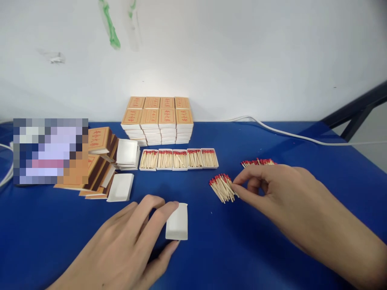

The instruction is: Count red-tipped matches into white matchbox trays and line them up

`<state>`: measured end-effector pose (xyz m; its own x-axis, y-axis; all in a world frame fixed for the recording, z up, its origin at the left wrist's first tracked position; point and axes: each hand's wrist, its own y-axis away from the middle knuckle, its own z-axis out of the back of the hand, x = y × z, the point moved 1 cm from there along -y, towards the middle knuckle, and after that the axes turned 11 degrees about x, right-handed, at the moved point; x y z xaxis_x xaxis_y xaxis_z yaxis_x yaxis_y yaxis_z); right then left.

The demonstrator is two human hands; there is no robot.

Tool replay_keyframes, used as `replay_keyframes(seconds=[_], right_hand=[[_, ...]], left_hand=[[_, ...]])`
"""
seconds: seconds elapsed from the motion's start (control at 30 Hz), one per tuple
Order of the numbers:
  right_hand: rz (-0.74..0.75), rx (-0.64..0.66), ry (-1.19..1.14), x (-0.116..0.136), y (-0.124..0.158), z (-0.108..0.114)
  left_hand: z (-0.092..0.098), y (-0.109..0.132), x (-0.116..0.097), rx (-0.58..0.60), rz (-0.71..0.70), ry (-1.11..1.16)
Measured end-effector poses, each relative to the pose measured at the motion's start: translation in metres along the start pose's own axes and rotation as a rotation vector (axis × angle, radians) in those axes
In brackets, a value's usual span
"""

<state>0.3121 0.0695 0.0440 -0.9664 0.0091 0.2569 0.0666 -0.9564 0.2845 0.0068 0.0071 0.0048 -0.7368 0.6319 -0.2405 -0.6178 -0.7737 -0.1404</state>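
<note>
My left hand (pixel 130 237) grips a white matchbox tray (pixel 177 224) at its two short ends, index finger on the far edge and thumb at the near edge. Nothing lies in that tray. To the right, my right hand (pixel 281 201) has thumb and index finger pinched at the right side of a small heap of red-headed matches (pixel 223 188); how many are between the fingertips is hidden. More matches (pixel 258 162) lie behind that hand, partly covered by it. Several trays filled with matches (pixel 179 159) stand in a row beyond.
Closed matchboxes (pixel 159 121) are stacked against the white wall (pixel 242 60). At left, orange sleeves (pixel 93 169) lie beside stacked white trays (pixel 127 152) and a lone white tray (pixel 121 187). A pixelated patch covers the far left. A white cable (pixel 284 132) crosses the blue table (pixel 302 153).
</note>
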Motion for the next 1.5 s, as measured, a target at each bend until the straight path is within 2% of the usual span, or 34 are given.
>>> replay_keyframes(seconds=[0.13,0.27,0.5,0.6,0.77,1.0,1.27,1.5], right_hand=[[0.036,0.005,-0.055,0.001,-0.001,0.000],[0.000,0.037,-0.052,0.006,-0.002,0.001],[-0.027,-0.052,0.051,0.017,0.001,-0.018],[0.050,-0.108,0.041,0.017,0.001,-0.027],[0.304,-0.145,-0.005,0.016,0.006,-0.034],[0.528,-0.171,0.016,0.024,0.014,-0.035],[0.600,-0.166,0.012,0.025,0.014,-0.035],[0.627,-0.151,0.011,0.024,0.012,-0.031]], left_hand=[[0.001,-0.001,0.000,0.013,-0.005,-0.012],[0.002,0.000,0.000,0.014,-0.009,-0.009],[0.002,-0.001,0.000,0.011,-0.015,-0.029],[-0.001,0.001,0.000,-0.012,-0.005,-0.058],[-0.004,0.003,0.001,-0.059,0.025,-0.129],[-0.005,0.004,0.004,-0.072,-0.003,-0.049],[-0.003,0.007,0.004,-0.093,0.039,-0.048],[-0.006,0.018,0.007,-0.042,0.016,-0.064]])
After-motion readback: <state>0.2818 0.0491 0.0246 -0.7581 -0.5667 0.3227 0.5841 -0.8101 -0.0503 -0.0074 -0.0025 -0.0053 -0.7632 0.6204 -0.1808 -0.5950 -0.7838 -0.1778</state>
